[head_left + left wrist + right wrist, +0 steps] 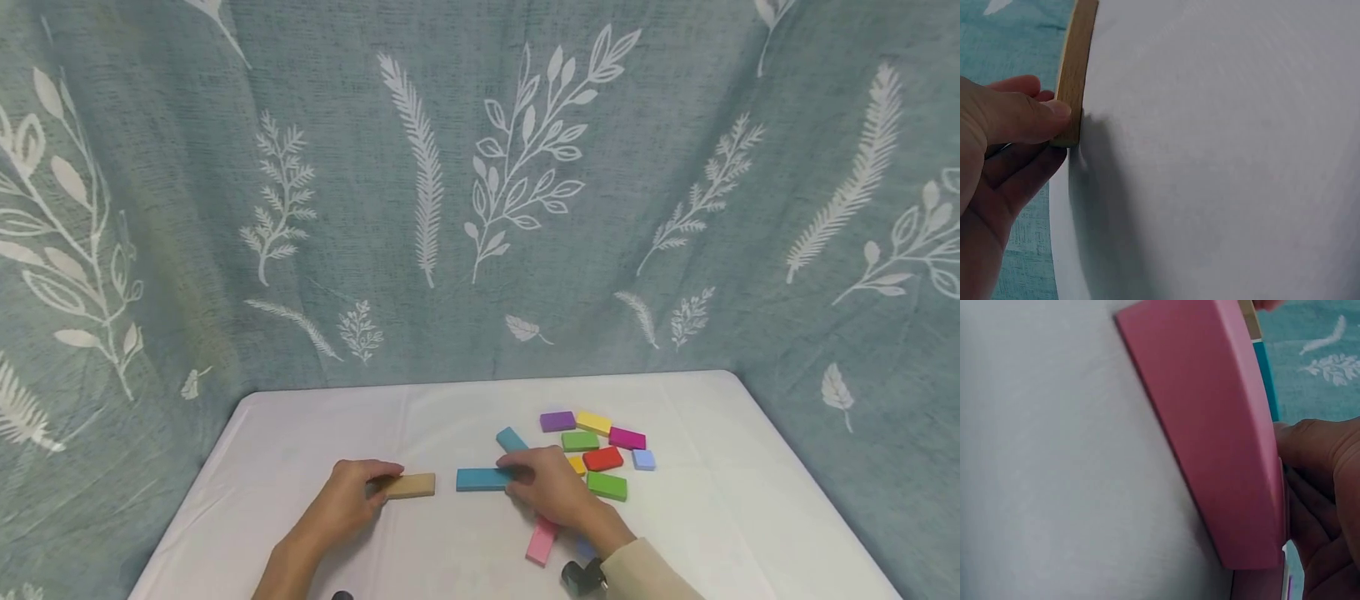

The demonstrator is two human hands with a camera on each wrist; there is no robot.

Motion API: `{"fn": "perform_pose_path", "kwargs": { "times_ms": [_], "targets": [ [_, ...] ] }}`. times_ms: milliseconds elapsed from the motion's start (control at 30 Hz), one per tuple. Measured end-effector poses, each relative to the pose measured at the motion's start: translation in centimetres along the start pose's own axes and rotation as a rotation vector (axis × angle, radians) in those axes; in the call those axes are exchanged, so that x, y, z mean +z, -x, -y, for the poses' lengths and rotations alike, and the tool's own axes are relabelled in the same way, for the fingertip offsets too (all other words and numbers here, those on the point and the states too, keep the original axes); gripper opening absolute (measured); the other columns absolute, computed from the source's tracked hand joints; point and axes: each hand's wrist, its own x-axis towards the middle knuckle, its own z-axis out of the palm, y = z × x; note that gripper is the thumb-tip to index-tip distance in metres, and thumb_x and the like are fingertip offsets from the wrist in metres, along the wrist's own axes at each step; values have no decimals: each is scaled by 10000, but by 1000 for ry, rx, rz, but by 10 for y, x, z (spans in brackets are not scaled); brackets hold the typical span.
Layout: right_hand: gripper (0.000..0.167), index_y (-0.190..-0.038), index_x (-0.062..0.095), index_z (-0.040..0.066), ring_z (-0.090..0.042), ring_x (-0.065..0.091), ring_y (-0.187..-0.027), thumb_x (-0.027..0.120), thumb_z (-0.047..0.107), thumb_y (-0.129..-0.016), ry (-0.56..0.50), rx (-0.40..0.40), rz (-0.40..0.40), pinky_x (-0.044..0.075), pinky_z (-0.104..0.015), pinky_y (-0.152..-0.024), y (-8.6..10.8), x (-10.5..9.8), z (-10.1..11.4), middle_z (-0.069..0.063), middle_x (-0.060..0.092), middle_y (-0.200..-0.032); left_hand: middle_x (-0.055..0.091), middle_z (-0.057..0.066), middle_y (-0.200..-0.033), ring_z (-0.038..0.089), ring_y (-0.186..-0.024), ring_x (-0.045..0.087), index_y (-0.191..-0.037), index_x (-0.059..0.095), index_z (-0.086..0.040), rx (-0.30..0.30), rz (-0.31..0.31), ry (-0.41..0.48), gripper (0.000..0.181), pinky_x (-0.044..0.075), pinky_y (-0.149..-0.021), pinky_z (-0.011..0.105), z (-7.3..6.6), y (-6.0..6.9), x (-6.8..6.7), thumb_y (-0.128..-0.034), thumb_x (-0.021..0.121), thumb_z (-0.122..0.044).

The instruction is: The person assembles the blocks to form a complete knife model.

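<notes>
In the head view, my left hand (347, 502) pinches the left end of a tan wooden block (412, 486) between thumb and fingers. The left wrist view shows the thumb across one side of that block (1077, 56). Across a small gap, a flat blue block (480, 479) lies in line with it on the white cloth. My right hand (558, 489) grips the blue block's right end, covering it. A second blue block (511, 438) lies slanted behind these fingers. In the right wrist view, a pink block (1204, 425) in front hides part of the blue one (1266, 381).
Right of the right hand lie several loose blocks, among them purple (557, 422), red (603, 459), green (607, 486) and magenta (627, 438). The pink block (541, 543) and a dark object (581, 577) are near the right forearm. A patterned curtain (450, 208) hangs behind the table (300, 425).
</notes>
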Motion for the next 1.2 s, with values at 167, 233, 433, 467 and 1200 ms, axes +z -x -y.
{"fn": "perform_pose_path", "kwargs": {
  "times_ms": [167, 233, 433, 467, 1200],
  "targets": [
    [381, -1304, 807, 191, -91, 628, -1034, 864, 133, -931, -1, -20, -5, 584, -309, -938, 0, 0, 2, 73, 804, -1266, 839, 39, -1168, 331, -1210, 770, -1134, 842, -91, -14, -1, -45, 361, 614, -1090, 543, -1, 0, -3, -846, 836, 127],
    [379, -1302, 809, 190, -79, 629, -999, 862, 130, -932, -10, -29, -2, 572, -268, -893, -1, 1, 3, 70, 807, -1256, 841, 30, -1162, 324, -1210, 771, -1124, 848, -103, -29, 4, -42, 357, 613, -1094, 539, -2, 0, -3, -847, 836, 122],
    [362, -1279, 816, 174, -22, 665, -958, 860, 117, -924, -42, -65, 3, 616, -235, -895, -1, 4, 8, 50, 820, -1235, 841, 29, -1160, 323, -1217, 768, -1124, 850, -111, -63, 19, -24, 361, 607, -1104, 542, -4, -2, -3, -847, 835, 120],
    [362, -1279, 816, 171, -17, 674, -970, 860, 116, -924, -42, -71, 5, 626, -243, -908, -2, 5, 9, 48, 820, -1237, 841, 34, -1164, 328, -1221, 766, -1127, 849, -113, -70, 20, -22, 364, 603, -1109, 548, -4, -2, -3, -846, 835, 119],
    [349, -1291, 814, 221, -51, 704, -1184, 856, 154, -951, -39, -73, 62, 630, -423, -1100, -11, 12, 19, 90, 801, -1295, 844, 33, -1151, 311, -1189, 782, -1115, 855, -121, -100, 16, -10, 381, 624, -1087, 531, -8, -2, -4, -835, 831, 137]
  ]
}}
